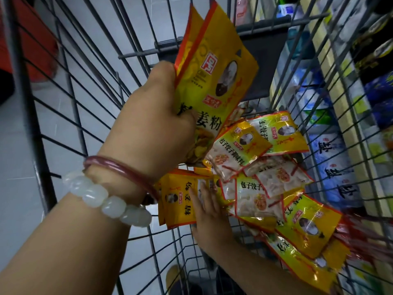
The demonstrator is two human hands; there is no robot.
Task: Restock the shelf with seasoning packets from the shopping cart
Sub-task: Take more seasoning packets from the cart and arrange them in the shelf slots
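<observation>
The left hand (157, 116), near the centre of the view, is curled tightly round a small sheaf of glossy yellow foil seasoning packets (214, 67), thumb pressed on the printed face. These flat rectangular sachets fan up toward 12 o'clock, their red-orange sealed edges crisp and slightly splayed, at least two layers showing. On that wrist sit a smooth, dark red bangle (119, 169) and a bracelet of chunky, milky white polished beads (106, 200), rounded and translucent.

Lower, toward 6 o'clock, the right hand (209, 216) reaches into the grey wire-mesh shopping cart (70, 86), fingers laid fairly straight over a stack of upright yellow packets with black characters (180, 201); whether it pinches one cannot be told from here. From the centre out toward 4 o'clock lies a loose heap of crinkled, shiny packets (265, 179), some yellow, some with pale panels picturing dumplings, overlapping at all angles on the cart's wire floor. At the 4 o'clock edge a few red, blurred wrappers (365, 235) poke out.

The cart's thin metal bars form a rectangular grid, through which pale grey floor tiles (27, 167) show. Along the 3 o'clock side runs a shelf (348, 188) of soft plastic bags in blue, white and green. At 10 o'clock a red, boxy plastic object (40, 43) sits outside the cart.
</observation>
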